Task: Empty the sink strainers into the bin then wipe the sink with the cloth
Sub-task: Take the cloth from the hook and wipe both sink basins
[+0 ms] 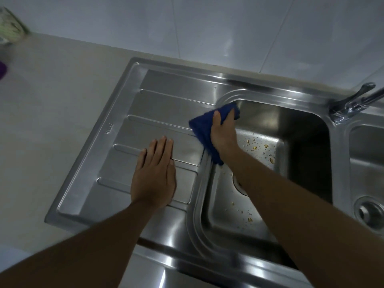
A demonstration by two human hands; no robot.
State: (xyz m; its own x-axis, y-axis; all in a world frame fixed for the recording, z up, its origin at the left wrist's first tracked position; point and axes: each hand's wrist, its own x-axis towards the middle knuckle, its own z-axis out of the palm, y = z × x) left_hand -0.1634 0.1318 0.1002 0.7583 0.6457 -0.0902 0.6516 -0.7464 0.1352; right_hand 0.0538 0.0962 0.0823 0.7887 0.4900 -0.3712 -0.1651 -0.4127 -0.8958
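The right hand (223, 134) is gripping the blue cloth (200, 126) against the left rim of the sink (301, 119), while the left hand (154, 175) is lying flat and relaxed on the draining board (158, 104).

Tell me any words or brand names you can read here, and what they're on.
Stamped mark on the drainboard: a short brand word, too small and blurred to read.
Green packet at the counter's far left: blurred, no print readable.
Nothing else in view carries text.
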